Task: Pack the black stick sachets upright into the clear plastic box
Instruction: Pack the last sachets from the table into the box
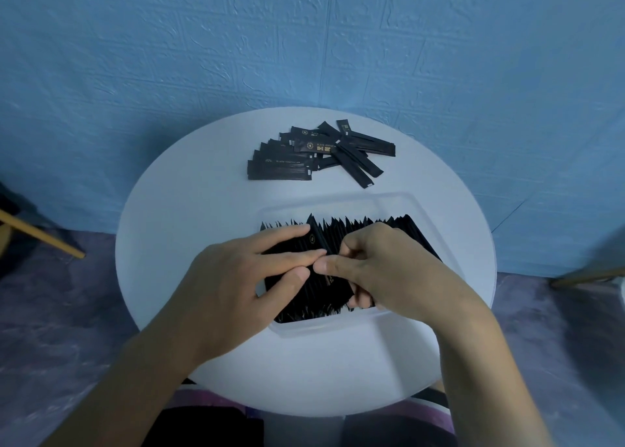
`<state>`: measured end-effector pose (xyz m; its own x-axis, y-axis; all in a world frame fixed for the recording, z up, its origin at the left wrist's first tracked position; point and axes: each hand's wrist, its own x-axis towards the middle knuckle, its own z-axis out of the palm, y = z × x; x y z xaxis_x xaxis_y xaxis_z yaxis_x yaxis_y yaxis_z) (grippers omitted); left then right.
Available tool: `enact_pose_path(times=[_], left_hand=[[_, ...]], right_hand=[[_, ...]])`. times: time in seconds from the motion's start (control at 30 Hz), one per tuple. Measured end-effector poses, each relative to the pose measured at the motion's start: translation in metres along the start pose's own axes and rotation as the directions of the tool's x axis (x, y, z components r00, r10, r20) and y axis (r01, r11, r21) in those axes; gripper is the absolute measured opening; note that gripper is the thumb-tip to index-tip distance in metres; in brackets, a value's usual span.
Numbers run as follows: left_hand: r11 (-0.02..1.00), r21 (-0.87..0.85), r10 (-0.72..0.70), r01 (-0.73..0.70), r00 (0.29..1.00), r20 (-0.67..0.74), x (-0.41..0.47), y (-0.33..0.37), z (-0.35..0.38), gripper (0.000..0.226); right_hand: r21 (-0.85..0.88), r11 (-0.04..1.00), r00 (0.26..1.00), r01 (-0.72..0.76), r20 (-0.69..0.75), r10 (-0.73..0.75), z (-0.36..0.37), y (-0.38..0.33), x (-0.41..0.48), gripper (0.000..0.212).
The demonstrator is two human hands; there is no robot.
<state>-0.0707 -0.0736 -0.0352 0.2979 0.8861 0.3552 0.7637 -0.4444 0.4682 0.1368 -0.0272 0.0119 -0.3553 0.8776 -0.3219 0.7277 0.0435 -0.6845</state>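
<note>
A clear plastic box (399, 200) sits on the round white table (189, 216), filled with a row of black stick sachets (411, 233) standing on edge. My left hand (243, 277) lies over the left part of the row, fingers straight and pressing on the sachet tops. My right hand (382, 267) is over the middle of the row, fingers curled down among the sachets; its thumb tip meets my left fingertips. A loose pile of black sachets (314, 156) lies flat on the table behind the box.
A blue textured wall rises behind the table. A wooden chair leg (44, 235) shows at the far left and another wooden piece (588, 276) at the right edge. The floor is purplish carpet.
</note>
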Motion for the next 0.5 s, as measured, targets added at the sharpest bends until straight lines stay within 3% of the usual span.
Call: enact_pose_path(times=[0.17, 0.33, 0.5], left_hand=[[0.999, -0.025, 0.031, -0.032, 0.999, -0.026, -0.001, 0.003, 0.000, 0.031], [0.997, -0.074, -0.004, -0.002, 0.997, -0.077, -0.004, 0.000, 0.005, 0.030], [0.995, -0.100, -0.046, 0.029, 0.985, -0.167, -0.010, -0.002, 0.013, 0.032]], right_hand=[[0.086, 0.996, 0.999, 0.023, 0.023, -0.025, -0.005, 0.003, -0.002, 0.044], [0.192, 0.981, 0.999, 0.020, 0.029, -0.026, -0.003, 0.004, 0.001, 0.025], [0.214, 0.977, 1.000, 0.021, 0.000, -0.021, 0.002, 0.002, 0.004, 0.020]])
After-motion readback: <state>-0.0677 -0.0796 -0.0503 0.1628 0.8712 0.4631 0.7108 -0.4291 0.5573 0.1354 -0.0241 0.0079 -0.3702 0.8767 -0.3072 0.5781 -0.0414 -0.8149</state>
